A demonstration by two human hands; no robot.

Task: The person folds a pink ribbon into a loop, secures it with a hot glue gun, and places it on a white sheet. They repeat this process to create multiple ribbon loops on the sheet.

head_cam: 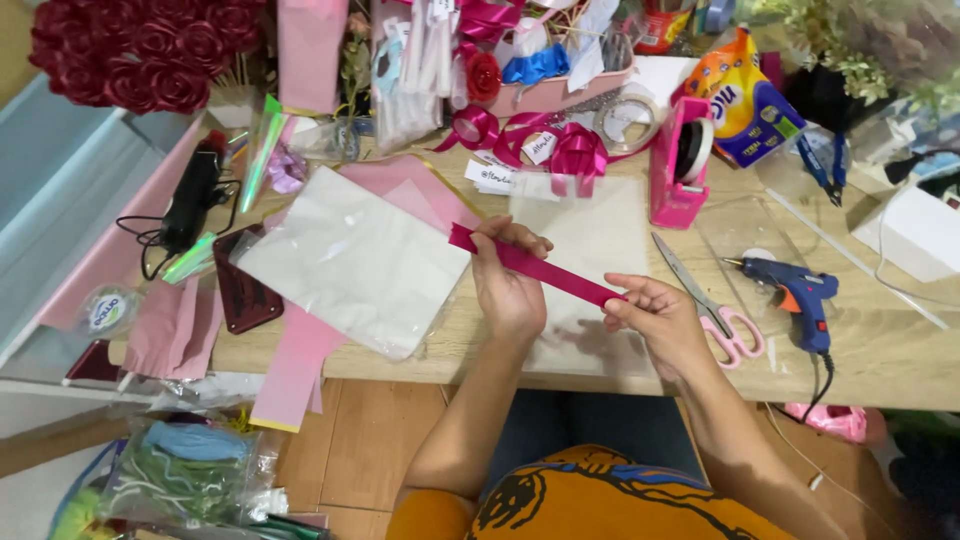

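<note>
A strip of magenta ribbon [535,266] is stretched flat between both hands above the wooden table [880,350]. My left hand [508,280] pinches it near its upper left end, fingers curled over the strip. My right hand [655,315] grips the lower right end between thumb and fingers. Under the hands lies a clear plastic sheet [590,230]. To the left sits a stack of white and pink wrapping paper [355,265].
Pink-handled scissors [715,310] and a blue glue gun [795,295] lie right of my hands. A pink tape dispenser [680,165], magenta bows [560,145], a tape roll [627,120] and a snack bag [745,100] stand behind. Red paper roses [140,50] sit far left.
</note>
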